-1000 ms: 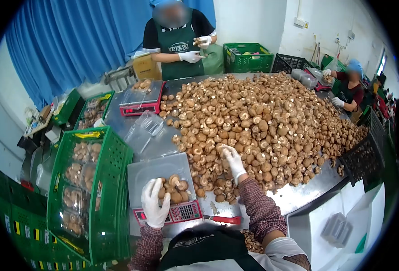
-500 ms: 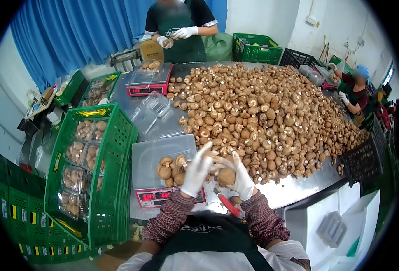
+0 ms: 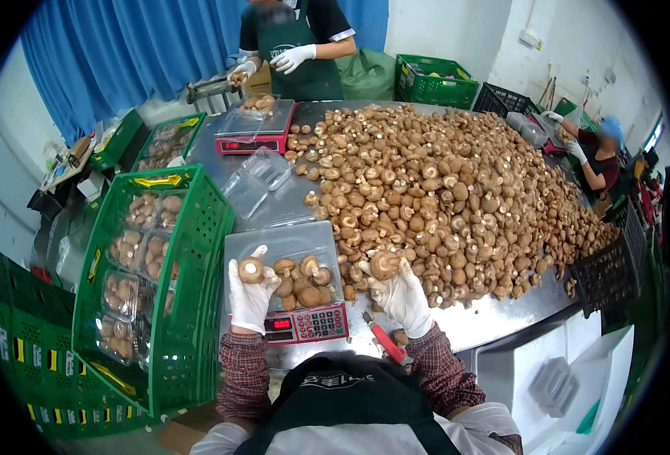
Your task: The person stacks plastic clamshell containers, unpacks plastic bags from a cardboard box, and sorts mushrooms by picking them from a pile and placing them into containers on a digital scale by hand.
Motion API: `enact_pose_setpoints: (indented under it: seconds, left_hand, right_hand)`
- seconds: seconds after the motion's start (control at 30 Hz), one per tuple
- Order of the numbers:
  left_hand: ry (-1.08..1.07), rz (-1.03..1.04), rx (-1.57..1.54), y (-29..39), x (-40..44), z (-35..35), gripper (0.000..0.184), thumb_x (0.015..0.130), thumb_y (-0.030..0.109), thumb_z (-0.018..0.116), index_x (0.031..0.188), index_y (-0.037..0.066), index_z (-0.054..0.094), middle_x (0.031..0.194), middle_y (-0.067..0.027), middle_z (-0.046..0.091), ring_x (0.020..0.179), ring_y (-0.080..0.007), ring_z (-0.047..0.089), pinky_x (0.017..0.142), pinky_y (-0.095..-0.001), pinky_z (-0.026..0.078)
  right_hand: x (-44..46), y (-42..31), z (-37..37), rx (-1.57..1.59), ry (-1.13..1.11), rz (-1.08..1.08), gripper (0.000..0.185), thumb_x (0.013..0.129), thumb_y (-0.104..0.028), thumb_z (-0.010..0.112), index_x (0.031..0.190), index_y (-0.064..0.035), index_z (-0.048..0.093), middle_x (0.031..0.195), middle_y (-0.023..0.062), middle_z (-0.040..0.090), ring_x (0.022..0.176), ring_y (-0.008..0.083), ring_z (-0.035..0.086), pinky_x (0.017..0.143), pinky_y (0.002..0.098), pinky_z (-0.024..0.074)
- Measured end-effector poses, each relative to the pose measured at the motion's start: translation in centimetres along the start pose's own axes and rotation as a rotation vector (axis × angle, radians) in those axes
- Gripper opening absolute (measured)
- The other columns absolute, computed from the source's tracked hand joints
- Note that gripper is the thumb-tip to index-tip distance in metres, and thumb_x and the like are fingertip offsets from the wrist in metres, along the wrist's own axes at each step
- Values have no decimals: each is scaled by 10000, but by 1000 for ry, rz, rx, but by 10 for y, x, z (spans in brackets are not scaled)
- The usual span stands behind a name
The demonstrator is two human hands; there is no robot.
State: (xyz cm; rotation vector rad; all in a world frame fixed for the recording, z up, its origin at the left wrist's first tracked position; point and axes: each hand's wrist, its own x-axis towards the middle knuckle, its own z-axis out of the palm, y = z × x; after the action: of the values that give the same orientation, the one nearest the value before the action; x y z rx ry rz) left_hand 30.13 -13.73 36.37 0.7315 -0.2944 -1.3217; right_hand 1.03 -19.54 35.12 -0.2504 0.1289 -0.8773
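My left hand (image 3: 251, 299), in a white glove, holds a shiitake mushroom (image 3: 251, 270) with its stem end facing up, over the left side of the scale. The gloved right hand (image 3: 403, 299) grips another shiitake mushroom (image 3: 385, 265) by the near edge of the big mushroom pile (image 3: 441, 197). Between the hands, several mushrooms (image 3: 302, 283) lie in a clear tray on the scale (image 3: 321, 324), whose red display is lit. Red-handled cutters (image 3: 385, 338) rest on the metal table below my right hand.
Green crates (image 3: 198, 288) with packed mushroom boxes stand at left. Empty clear punnets (image 3: 268, 170) lie beyond my scale, near a second scale (image 3: 253, 142). One co-worker (image 3: 297, 57) stands across the table, another (image 3: 602, 155) at far right. A black crate (image 3: 611, 269) borders the pile.
My hands have moved apart: the left went left over the scale with a mushroom, while the right stayed near the pile with one. The co-worker opposite has also spread their hands.
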Motion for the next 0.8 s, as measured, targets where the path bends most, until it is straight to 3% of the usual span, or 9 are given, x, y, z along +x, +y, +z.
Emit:
enact_pose_setpoints:
  seconds: [0.1,0.27,0.33,0.37,0.4,0.47,0.53,0.63,0.8]
  left_hand:
    - [44,23,-14,5,-1,-8,598,973,523,353,1252,11,489,721,-54,568,676,-160,576,683,-303,525]
    - [70,31,-15,9,-7,-15,591,972,522,353,1237,13,496,719,-50,565,666,-159,568,673,-303,520]
    - [86,5,-57,9,-7,-21,584,970,521,354,1216,13,505,715,-49,564,654,-155,557,670,-304,512]
    - [107,0,-60,10,-8,-22,584,970,524,347,1202,14,510,710,-50,560,649,-153,549,670,-303,503]
    - [113,5,-61,12,-8,-24,584,970,524,347,1202,14,510,710,-50,560,649,-153,549,670,-303,503]
    - [91,17,-34,15,-9,-32,583,973,517,331,1199,10,510,706,-51,557,655,-158,552,679,-309,501]
    - [107,26,-58,19,-9,-38,579,973,510,329,1194,7,513,706,-56,558,658,-165,554,682,-316,502]
    - [133,38,-107,24,-11,-42,567,968,491,334,1184,2,520,710,-69,563,665,-180,560,687,-330,504]
    - [134,39,-183,29,-16,-55,529,940,441,363,1168,-8,524,741,-109,585,684,-217,579,702,-372,532]
  right_hand:
    - [-1,7,-3,-115,55,-92,420,959,-249,495,1297,-15,411,1268,165,526,1157,303,532,901,384,485]
    - [2,16,11,-381,176,-34,498,898,-179,584,1345,-24,427,1290,142,531,1115,272,563,898,344,478]
    - [3,19,19,-804,260,-106,540,866,-94,618,1366,-30,422,1331,110,506,1107,212,559,903,291,459]
    - [3,18,34,-989,272,-92,646,821,-44,667,1401,-36,382,1367,80,477,1099,154,544,881,239,438]
    - [4,18,37,-989,267,-85,646,821,-44,667,1401,-36,382,1367,80,477,1099,154,544,881,239,438]
    - [7,21,40,-1328,225,-274,710,778,-21,710,1402,-30,371,1234,108,559,1107,152,542,934,280,452]
    - [8,24,38,-1290,241,-263,779,725,-12,745,1403,-31,363,1218,109,564,1096,169,550,936,284,451]
    - [12,29,36,-1537,252,-380,816,694,-45,782,1395,-27,366,1204,126,574,1079,204,572,941,309,459]
    - [22,39,38,-1604,233,-446,774,670,-35,787,1357,-21,429,1190,136,599,1087,220,585,936,325,472]
